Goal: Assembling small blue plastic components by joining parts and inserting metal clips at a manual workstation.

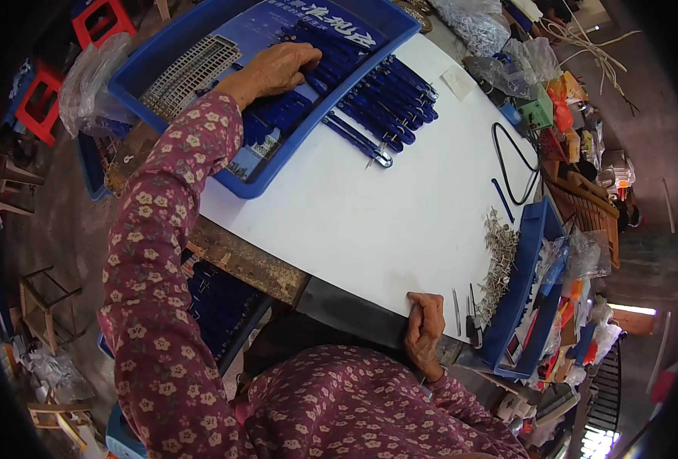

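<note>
My left hand (276, 73) reaches into the large blue tray (256, 183) at the upper left. Its fingers curl down over long dark-blue strips (331, 53); what they hold, if anything, is hidden. More blue strips with metal ends (389, 103) lie in a row on the white board, just right of the tray. One pair of strips (358, 141) lies slightly apart at the near end. My right hand (425, 329) rests on the board's near edge with its fingers folded and nothing visible in them. Thin metal tools (471, 317) lie just right of it.
A heap of small metal pins (500, 260) lies beside a blue bin (519, 306) on the right. Behind them are a single blue strip (502, 200) and a black loop (516, 164). Red stools (40, 103) stand on the floor to the left. Bags and boxes crowd the right side.
</note>
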{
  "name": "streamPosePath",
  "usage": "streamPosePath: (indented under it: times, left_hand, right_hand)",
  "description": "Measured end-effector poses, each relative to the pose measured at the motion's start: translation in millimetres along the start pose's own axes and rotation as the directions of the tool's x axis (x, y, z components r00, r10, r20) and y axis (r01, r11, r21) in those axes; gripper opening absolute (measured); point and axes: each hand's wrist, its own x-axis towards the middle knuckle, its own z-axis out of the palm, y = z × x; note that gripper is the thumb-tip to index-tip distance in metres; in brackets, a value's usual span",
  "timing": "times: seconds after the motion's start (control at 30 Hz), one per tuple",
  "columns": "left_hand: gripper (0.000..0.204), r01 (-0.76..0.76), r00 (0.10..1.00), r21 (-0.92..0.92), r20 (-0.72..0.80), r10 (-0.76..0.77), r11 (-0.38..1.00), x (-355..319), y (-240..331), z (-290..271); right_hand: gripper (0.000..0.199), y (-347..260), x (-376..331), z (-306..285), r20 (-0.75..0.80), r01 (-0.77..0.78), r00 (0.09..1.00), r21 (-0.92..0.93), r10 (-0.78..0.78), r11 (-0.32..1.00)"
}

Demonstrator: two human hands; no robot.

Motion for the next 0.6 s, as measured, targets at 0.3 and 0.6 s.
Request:
streamPosePath:
  times: [0.3,0.6]
  left_hand:
    - [0.023,-0.005,1.000,0.003,0.023,0.005,1.000,3,-2,3]
    - [0.036,0.128,0.979,-0.118,0.176,-0.106,0.985,6,2,-11]
  right_hand:
    - [0.030,3,-1,0,0.004,-0.003,1.000,0.005,0.003,1.000]
    - [0.031,4,-2,1,0.005,0.004,1.000,0.010,-0.004,1.000]
